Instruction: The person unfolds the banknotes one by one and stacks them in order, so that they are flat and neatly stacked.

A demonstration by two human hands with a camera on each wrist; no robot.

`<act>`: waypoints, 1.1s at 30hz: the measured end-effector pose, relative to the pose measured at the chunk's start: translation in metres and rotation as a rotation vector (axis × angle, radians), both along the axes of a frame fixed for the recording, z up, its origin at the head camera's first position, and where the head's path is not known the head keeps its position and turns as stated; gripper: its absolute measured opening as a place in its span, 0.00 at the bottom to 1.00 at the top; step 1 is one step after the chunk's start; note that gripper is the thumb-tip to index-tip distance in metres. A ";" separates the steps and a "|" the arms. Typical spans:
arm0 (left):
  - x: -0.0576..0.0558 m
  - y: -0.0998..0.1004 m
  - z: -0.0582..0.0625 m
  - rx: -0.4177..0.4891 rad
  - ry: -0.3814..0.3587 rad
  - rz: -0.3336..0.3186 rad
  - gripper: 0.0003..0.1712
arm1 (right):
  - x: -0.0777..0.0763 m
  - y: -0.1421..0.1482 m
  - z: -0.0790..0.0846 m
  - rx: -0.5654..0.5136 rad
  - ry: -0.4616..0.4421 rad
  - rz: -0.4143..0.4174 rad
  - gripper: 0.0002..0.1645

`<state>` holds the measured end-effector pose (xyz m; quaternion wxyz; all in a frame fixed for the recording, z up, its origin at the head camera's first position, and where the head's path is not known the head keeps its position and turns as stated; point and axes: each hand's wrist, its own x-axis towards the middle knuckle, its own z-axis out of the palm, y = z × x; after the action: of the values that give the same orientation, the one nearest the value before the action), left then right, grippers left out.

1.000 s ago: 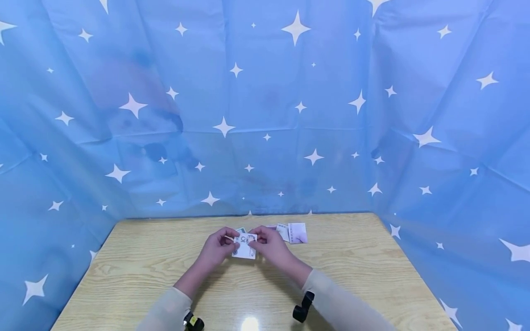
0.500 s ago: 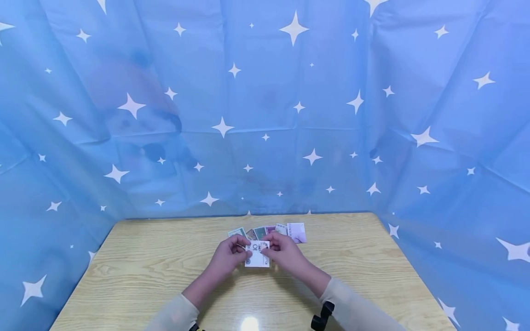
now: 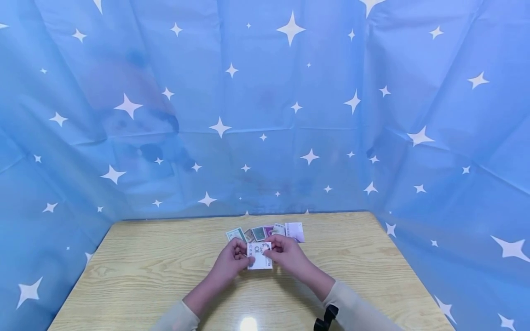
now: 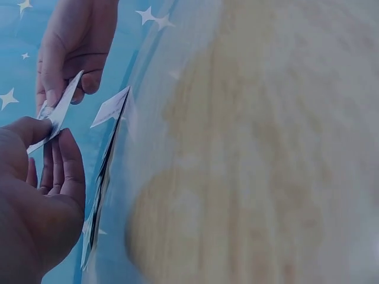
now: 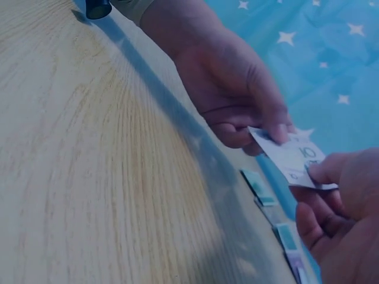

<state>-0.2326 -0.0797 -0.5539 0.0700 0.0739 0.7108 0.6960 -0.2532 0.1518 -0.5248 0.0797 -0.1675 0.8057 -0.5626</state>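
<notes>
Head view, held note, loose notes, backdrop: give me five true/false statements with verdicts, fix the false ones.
1. The left grip and right grip both pinch the 10 note. True.
2. The other notes lie nearer the person than the grips do. False: they lie beyond them, toward the far edge of the table.
3. The right-end note of that row is pale purple. True.
4. The 10 note lies flat on the table. False: it is held up above it.
5. The backdrop carries white stars. True.

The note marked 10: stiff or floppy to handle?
The note looks thin in the left wrist view, so probably very light. Pinched by the left hand and right hand, it looks nearly flat, so likely fairly stiff.
</notes>
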 end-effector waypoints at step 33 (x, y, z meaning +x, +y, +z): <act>0.002 -0.002 0.008 -0.011 0.017 0.128 0.06 | 0.021 -0.006 -0.012 -0.128 -0.088 -0.001 0.08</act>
<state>-0.2310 -0.0820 -0.5461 0.0197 0.0341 0.7185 0.6944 -0.2323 0.1463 -0.5365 0.1039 -0.1469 0.7639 -0.6197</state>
